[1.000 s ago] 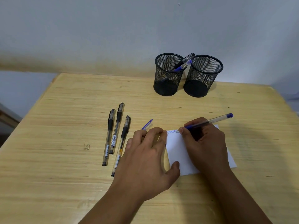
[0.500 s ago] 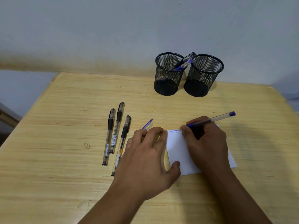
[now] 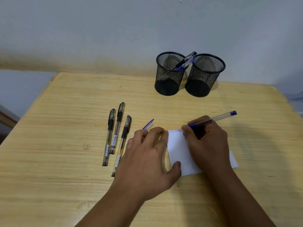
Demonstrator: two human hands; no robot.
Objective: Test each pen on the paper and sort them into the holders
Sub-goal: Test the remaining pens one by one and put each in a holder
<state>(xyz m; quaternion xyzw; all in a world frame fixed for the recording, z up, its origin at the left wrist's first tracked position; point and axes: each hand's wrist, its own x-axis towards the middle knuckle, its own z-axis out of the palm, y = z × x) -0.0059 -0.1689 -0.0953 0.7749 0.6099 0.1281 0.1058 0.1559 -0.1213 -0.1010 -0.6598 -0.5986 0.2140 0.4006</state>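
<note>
- Step in hand looks like the scribble test: the right hand (image 3: 207,141) has a blue pen (image 3: 211,120) pinched in a writing grip, tip on the top edge of the paper (image 3: 177,151), where a bit of blue writing shows.
- To do it well, probably short light strokes near that edge, paper kept pinned.
- The left hand (image 3: 147,154) lies flat and spread, thumb on the paper's near left corner. A blue pen cap (image 3: 148,124) pokes out past its fingers; whether it's held is unclear.
- Three black pens (image 3: 117,135) wait on the table (image 3: 57,177), left of the hands.
- Left holder (image 3: 169,74) has two pens already; the right holder (image 3: 205,76) looks empty.
</note>
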